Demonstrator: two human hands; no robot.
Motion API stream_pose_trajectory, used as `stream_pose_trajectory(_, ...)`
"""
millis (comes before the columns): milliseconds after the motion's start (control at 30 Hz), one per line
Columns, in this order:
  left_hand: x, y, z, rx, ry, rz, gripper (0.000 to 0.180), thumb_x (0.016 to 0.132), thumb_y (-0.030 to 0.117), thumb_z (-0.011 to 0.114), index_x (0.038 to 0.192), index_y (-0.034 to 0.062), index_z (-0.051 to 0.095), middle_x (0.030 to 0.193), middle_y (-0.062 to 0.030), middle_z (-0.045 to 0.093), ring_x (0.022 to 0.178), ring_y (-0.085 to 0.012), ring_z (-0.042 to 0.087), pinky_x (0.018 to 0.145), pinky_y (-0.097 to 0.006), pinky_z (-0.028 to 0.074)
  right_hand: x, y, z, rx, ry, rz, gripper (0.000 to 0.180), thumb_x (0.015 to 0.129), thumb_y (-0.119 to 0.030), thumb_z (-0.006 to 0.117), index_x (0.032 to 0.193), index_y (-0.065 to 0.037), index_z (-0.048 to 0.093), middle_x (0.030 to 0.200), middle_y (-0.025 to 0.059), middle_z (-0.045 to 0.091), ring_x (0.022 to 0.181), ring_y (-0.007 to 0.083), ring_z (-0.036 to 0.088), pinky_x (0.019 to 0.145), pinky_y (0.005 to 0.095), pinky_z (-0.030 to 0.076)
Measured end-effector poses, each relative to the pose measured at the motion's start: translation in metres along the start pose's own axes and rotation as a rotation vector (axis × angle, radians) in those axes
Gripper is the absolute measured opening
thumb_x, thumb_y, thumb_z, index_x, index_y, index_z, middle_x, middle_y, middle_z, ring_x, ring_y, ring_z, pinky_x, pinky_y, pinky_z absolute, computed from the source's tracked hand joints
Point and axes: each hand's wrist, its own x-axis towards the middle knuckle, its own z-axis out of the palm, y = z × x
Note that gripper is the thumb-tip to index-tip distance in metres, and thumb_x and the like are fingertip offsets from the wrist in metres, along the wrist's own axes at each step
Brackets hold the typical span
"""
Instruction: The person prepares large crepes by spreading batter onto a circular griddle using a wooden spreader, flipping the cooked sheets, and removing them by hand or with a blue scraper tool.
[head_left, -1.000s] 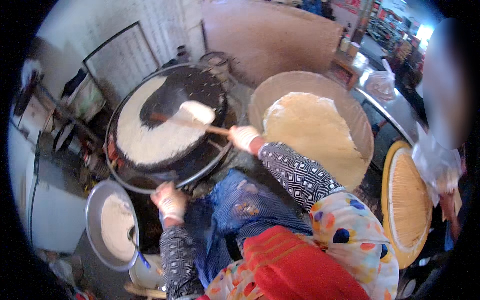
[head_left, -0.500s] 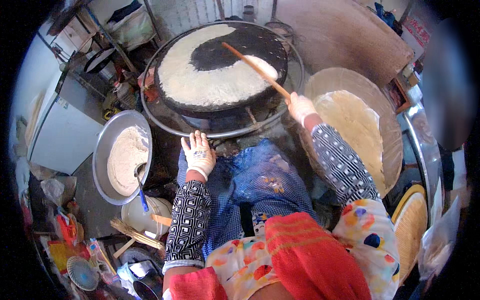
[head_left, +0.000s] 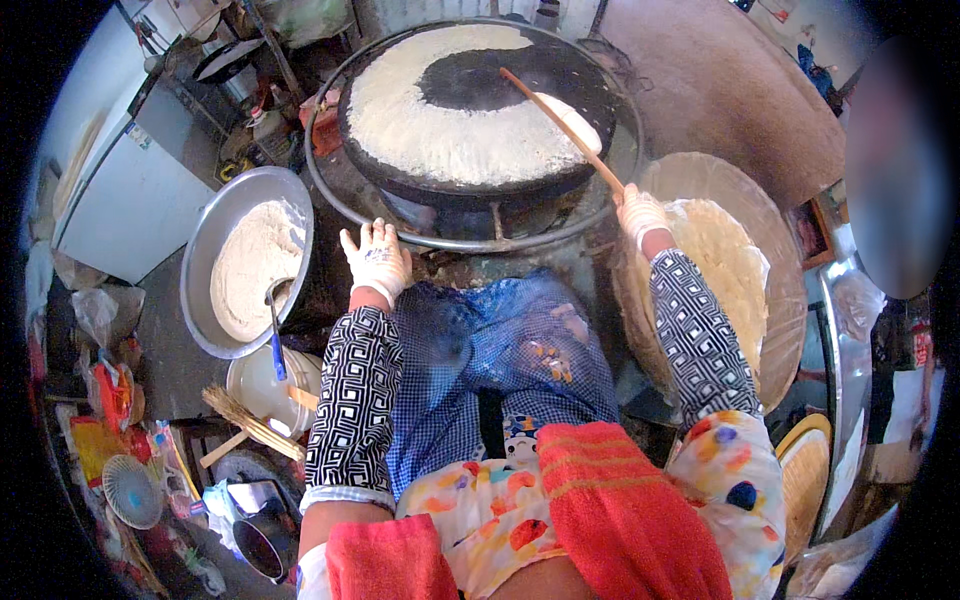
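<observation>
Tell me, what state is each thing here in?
Right hand: gloved, closed around the wooden stick.
Wooden stick: slanting over the griddle.
Griddle: partly coated, dark middle bare.
Pale layer: spread in an open ring.
Pale lump: on the griddle, by the stick.
Left hand: gloved, fingers apart, near the metal ring.
Metal bowl: partly filled with pale mixture.
Ladle: resting in the bowl.
Round tub: holding a flat yellowish sheet.

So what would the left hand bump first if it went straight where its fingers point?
Probably the metal ring around the black griddle; the left hand looks right beside it, perhaps touching, but depth is unclear.
</observation>
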Motion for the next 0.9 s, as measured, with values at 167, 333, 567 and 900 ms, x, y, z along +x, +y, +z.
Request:
stream_pose_trajectory(167,-0.002,-0.027,0.009,-0.014,-0.014,-0.106,0.057,0.088,0.035,0.051,0.138,0.0088,0.047,0.148,-0.0081,0.040,0.138,-0.0263,0.033,0.114,-0.061,0.008,-0.043,-0.029,0.012,-0.048,-0.090,-0.238,0.034,0.094,-0.038,0.048,0.105,-0.007,0.054,0.086,0.0261,0.066,0.081,0.0430,0.065,0.073,0.0520,0.050)
stream_pose_trajectory(333,0.018,-0.030,-0.011,0.021,-0.060,-0.157,0.057,0.085,0.038,0.055,0.134,0.0081,0.050,0.147,-0.0120,0.041,0.137,-0.0260,0.033,0.111,-0.062,0.014,-0.021,-0.010,-0.004,0.007,-0.007,0.021,0.035,0.095,-0.037,0.047,0.106,-0.006,0.057,0.093,0.0267,0.066,0.088,0.0432,0.064,0.079,0.0534,0.049)
stream_pose_trajectory(567,-0.034,0.093,-0.013,-0.140,0.059,0.294,0.061,0.086,0.040,0.053,0.133,0.0007,0.048,0.140,-0.0171,0.046,0.135,-0.0330,0.036,0.114,-0.059,0.011,-0.008,-0.018,0.014,-0.007,0.031,-0.004,0.036,0.096,-0.037,0.045,0.105,-0.004,0.054,0.093,0.0280,0.065,0.089,0.0443,0.064,0.080,0.0533,0.049)
stream_pose_trajectory(900,-0.036,0.080,-0.006,0.049,0.063,0.234,0.050,0.094,0.016,0.033,0.140,-0.0026,0.041,0.146,-0.0191,0.041,0.140,-0.0344,0.029,0.115,-0.058,0.005,-0.013,-0.009,-0.002,-0.017,0.063,-0.056,0.032,0.096,-0.039,0.046,0.100,-0.008,0.054,0.085,0.0265,0.065,0.083,0.0445,0.063,0.073,0.0562,0.048)
